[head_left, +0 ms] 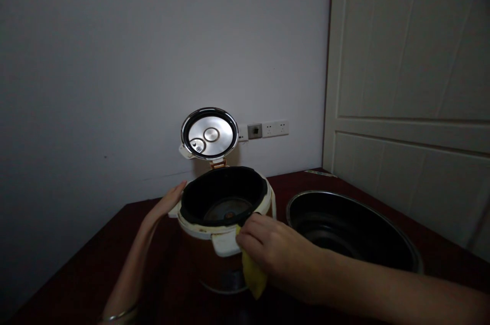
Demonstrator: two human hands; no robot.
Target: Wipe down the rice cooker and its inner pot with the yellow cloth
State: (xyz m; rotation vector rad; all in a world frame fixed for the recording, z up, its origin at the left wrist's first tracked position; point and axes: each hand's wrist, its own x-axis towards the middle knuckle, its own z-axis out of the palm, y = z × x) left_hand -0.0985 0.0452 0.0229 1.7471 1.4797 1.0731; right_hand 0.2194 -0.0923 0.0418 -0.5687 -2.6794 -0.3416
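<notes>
The right hand clutches a limp yellow cloth against a round brown-and-white cooker on the dark-red table; the left hand, fingers straight, touches its side, where firm bracing should help.

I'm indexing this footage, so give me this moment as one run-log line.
left hand: on cooker side | right hand: holding yellow cloth at cooker rim | lid: open | dark vessel: right of cooker

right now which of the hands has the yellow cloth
The right hand holds the cloth at the front rim of the cooker; the left hand, at its left side, shows none.
</notes>
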